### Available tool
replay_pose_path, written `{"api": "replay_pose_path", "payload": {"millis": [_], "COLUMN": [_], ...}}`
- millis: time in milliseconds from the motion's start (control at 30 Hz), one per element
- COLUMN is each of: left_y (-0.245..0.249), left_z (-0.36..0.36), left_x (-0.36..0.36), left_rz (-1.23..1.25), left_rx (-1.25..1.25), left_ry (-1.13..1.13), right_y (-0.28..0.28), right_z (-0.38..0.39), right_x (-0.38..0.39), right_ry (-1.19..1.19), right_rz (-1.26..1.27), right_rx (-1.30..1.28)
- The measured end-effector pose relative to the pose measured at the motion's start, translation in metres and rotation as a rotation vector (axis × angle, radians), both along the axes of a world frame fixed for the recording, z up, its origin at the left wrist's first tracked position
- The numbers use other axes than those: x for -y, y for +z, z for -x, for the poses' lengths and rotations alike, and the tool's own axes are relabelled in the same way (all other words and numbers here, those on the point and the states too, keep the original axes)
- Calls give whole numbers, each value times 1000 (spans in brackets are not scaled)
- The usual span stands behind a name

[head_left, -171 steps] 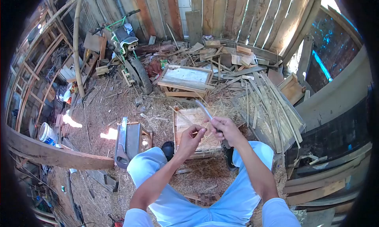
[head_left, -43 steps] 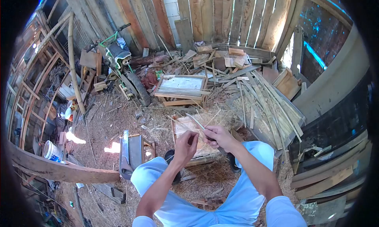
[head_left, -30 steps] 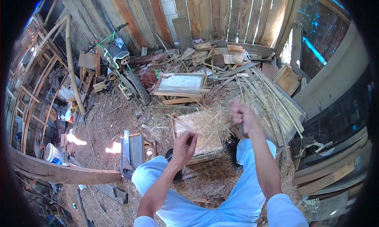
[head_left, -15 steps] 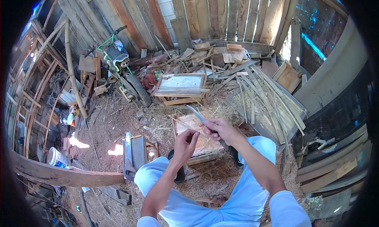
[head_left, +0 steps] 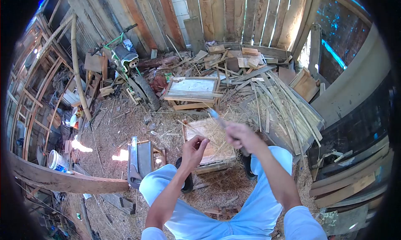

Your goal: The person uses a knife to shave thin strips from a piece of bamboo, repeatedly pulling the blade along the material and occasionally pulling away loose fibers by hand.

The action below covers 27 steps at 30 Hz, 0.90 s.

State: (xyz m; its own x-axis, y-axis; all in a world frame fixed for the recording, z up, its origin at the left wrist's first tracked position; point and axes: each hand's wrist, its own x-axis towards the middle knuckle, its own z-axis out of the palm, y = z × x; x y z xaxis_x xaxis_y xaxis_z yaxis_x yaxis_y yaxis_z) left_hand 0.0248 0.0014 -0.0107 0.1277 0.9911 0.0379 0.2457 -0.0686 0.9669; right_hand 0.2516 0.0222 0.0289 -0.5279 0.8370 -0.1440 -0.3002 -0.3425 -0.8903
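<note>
My right hand, slightly blurred, is wrapped round the handle of a knife. Its blade points up and to the left, and the dark handle end sticks out below the fist. To the left, my left hand has thumb and fingers pinched on a thin pale wood strip, which runs up and left from the fingertips. The hands are apart, and the blade is clear of the strip. Beneath them, between my knees, is a low wooden box with fine shavings on it.
A saw leans on a small stool by my left knee. Ahead lie a framed board with thin strips on it and a pile of split strips. A small motorbike stands ahead left. Wood scraps and shavings litter the floor.
My right hand has moved right and slightly down with the knife, away from my left hand. The left hand has stayed nearly in place, still pinching the strip.
</note>
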Motion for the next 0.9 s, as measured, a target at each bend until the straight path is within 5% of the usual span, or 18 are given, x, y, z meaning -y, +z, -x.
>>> {"api": "replay_pose_path", "payload": {"millis": [233, 500, 700, 900], "left_y": [11, 4, 11, 19], "left_z": [-5, 6, 0, -3], "left_x": [4, 8, 3, 6], "left_rz": [-20, -22, -33, -43], "left_rx": [2, -46, -1, -83], "left_ry": [-43, -26, 10, -20], "right_y": [-5, -4, 4, -15], "right_z": [17, -54, -8, 22], "right_x": [-5, -37, -4, -6], "right_ry": [44, -502, -62, 88], "right_rz": [87, 39, 90, 108], "right_rx": [-40, -220, -34, -18]}}
